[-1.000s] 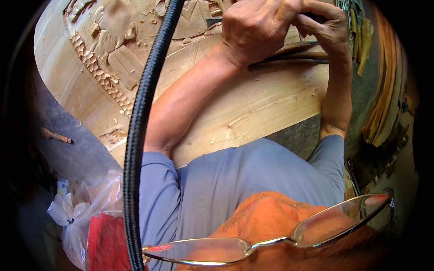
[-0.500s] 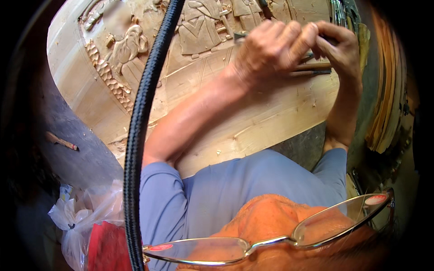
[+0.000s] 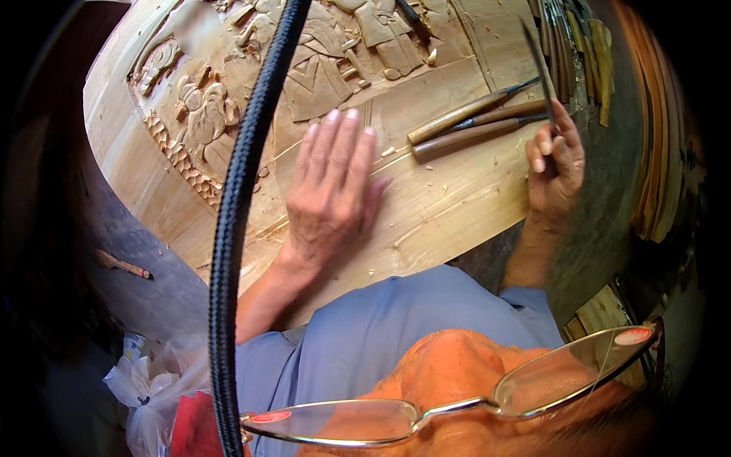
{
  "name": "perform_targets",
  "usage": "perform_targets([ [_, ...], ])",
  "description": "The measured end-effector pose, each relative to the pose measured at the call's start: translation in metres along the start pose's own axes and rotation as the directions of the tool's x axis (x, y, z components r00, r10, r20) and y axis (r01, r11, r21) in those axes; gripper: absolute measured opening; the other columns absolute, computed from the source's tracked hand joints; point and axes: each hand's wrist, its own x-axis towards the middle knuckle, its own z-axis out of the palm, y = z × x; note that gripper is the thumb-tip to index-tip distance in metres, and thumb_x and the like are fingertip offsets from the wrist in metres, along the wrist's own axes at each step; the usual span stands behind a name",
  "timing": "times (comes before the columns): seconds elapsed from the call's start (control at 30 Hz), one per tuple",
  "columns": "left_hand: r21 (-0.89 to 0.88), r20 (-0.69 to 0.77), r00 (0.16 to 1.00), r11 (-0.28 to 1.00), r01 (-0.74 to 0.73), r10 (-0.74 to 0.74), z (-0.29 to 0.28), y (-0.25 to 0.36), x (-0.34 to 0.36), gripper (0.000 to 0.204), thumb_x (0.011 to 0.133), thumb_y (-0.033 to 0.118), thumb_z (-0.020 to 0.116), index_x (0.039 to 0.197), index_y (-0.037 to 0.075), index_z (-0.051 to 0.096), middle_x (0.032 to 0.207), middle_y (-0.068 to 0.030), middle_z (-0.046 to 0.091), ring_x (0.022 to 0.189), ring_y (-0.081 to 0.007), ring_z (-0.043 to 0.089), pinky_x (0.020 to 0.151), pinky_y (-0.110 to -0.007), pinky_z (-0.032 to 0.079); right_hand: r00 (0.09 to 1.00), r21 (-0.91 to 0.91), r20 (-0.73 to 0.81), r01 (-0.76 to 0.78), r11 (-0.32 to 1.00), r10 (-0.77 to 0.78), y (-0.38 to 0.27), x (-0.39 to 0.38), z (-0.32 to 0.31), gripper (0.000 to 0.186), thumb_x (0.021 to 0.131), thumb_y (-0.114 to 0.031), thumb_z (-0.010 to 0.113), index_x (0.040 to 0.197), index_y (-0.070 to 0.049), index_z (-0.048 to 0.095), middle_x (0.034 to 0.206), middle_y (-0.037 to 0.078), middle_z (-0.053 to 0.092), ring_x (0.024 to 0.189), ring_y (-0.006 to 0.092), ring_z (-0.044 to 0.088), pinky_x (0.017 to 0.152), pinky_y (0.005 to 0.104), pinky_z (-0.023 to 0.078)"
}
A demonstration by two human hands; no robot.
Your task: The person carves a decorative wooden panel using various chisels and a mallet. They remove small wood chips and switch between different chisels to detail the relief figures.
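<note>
A large pale wooden board [image 3: 445, 209] lies before me, with carved relief figures [image 3: 205, 107] along its far and left parts. My left hand [image 3: 327, 190] is over the plain wood below the carving, palm down with fingers stretched out, holding nothing. At the board's right edge, my right hand [image 3: 556, 164] is closed around a slim, dark metal tool [image 3: 537, 65] that points up and away. Its exact kind is unclear. Several wood-handled chisels [image 3: 457, 122] lie together on the board between my hands. Another dark-handled tool [image 3: 413, 20] rests on the carving at the far side.
More carving tools [image 3: 560, 53] stand in a row beyond the right edge, near a stack of thin wooden strips [image 3: 655, 152]. Wood chips are scattered over the board. A black braided cable [image 3: 236, 183] crosses my view. A plastic bag [image 3: 156, 388] sits at lower left.
My hands were together at the upper right and have moved apart. The left came down and left, opening flat; the right came down and toward me, showing the slim tool.
</note>
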Motion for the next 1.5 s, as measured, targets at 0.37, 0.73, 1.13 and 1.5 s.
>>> perform_targets([
  [0.37,-0.368,-0.093,0.988,0.918,-0.147,0.121,0.015,0.013,-0.074,0.023,0.090,0.017,0.084,0.105,0.001,0.077,0.093,-0.0119,0.077,0.092,-0.0283,0.078,0.077,-0.037,0.064,0.991,-0.160,-0.130,0.016,0.987,-0.037,0.047,-0.004,0.008,0.049,0.107,-0.010,0.062,0.151,0.011,0.054,0.083,0.005,0.061,0.069,0.0070,0.053,0.059,0.0202,0.046],
  [0.73,-0.330,-0.140,0.982,0.929,-0.169,0.128,-0.004,0.012,-0.084,0.021,0.087,0.008,0.086,0.105,0.002,0.077,0.083,-0.0107,0.075,0.076,-0.0248,0.077,0.066,-0.034,0.062,0.983,-0.179,-0.180,-0.062,0.982,0.029,0.056,-0.030,0.040,0.041,0.104,-0.009,0.069,0.143,0.004,0.065,0.087,0.005,0.068,0.067,0.0075,0.057,0.058,0.0194,0.047],
  [1.13,-0.676,-0.323,0.920,0.626,-0.389,0.223,-0.087,0.064,-0.052,0.043,0.093,0.015,0.082,0.132,0.003,0.068,0.103,-0.0198,0.078,0.077,-0.0251,0.078,0.067,-0.033,0.062,0.854,-0.677,0.291,-0.135,0.723,0.431,0.045,-0.095,0.084,0.035,0.092,0.006,0.073,0.126,0.000,0.078,0.099,0.010,0.081,0.082,0.0140,0.074,0.074,0.0267,0.059],
  [1.5,-0.033,-0.119,0.987,0.993,-0.117,0.112,-0.021,0.027,-0.098,0.028,0.093,0.011,0.081,0.120,0.005,0.078,0.117,-0.0145,0.080,0.096,-0.0271,0.079,0.077,-0.033,0.062,0.767,-0.741,0.622,0.512,0.434,0.158,0.045,-0.078,0.081,0.030,0.085,-0.001,0.082,0.115,-0.006,0.082,0.097,0.013,0.081,0.085,0.0276,0.080,0.072,0.0361,0.062],
])
